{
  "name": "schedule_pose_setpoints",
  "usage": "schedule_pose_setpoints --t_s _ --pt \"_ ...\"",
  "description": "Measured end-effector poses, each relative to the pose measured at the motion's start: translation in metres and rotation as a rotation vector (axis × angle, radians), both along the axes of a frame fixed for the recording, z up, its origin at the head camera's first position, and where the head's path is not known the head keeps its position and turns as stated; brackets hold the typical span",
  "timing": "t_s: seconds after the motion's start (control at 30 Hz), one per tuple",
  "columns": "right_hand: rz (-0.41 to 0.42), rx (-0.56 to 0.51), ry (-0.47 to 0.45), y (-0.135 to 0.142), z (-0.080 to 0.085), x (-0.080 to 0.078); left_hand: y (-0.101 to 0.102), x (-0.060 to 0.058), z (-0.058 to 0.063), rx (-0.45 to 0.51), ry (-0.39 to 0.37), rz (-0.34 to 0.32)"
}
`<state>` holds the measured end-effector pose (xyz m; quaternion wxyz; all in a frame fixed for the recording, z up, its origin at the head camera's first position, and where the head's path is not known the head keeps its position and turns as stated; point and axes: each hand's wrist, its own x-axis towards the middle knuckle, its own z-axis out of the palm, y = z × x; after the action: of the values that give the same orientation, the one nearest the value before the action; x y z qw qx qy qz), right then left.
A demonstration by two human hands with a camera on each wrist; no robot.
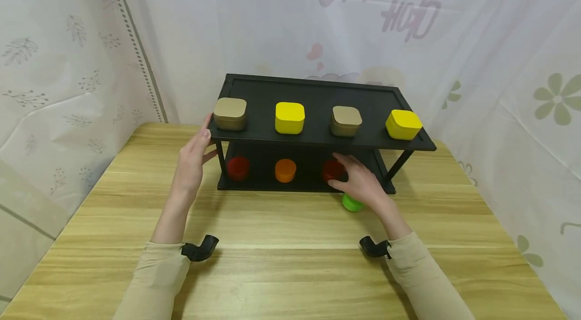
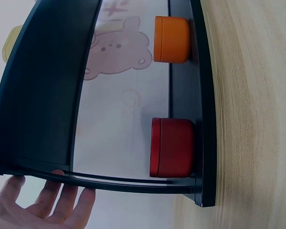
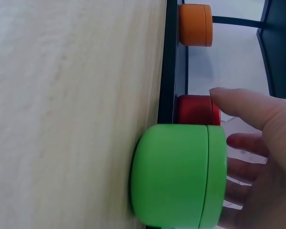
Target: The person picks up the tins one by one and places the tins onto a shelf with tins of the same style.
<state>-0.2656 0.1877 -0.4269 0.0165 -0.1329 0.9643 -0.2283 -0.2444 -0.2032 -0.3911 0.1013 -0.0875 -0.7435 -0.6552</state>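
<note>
A black two-tier rack (image 1: 313, 90) stands on the table. My left hand (image 1: 192, 156) holds the left end of its upper board, and several fingers (image 2: 47, 193) show along the end rail in the left wrist view. My right hand (image 1: 360, 178) reaches in front of the lower tier around a red lidded tin (image 3: 195, 109). The thumb's tip lies right at that tin's lid, with the other fingers spread apart beyond it. Below the right hand is a green lidded tin (image 3: 174, 176), partly hidden by the hand in the head view.
On the upper board stand two beige tins (image 1: 230, 114) and two yellow tins (image 1: 289, 118). Another red tin (image 2: 174, 148) and an orange tin (image 2: 174, 39) stand on the lower tier. Wooden table (image 1: 281, 274) extends in front; a printed curtain (image 1: 181, 32) hangs behind.
</note>
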Motion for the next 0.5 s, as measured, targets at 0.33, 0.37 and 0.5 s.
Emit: schedule_pose_setpoints --t_s 0.33,0.37,0.5 --pt "-0.008 0.001 0.026 0.011 0.002 0.012 0.001 0.000 0.000 -0.009 0.001 0.006" --pt "-0.007 0.003 0.031 0.012 0.002 0.013 0.001 0.000 0.001 -0.009 0.000 0.008" --pt "-0.007 0.017 0.057 0.017 0.003 0.019 0.002 0.001 0.001 -0.014 -0.009 0.014"
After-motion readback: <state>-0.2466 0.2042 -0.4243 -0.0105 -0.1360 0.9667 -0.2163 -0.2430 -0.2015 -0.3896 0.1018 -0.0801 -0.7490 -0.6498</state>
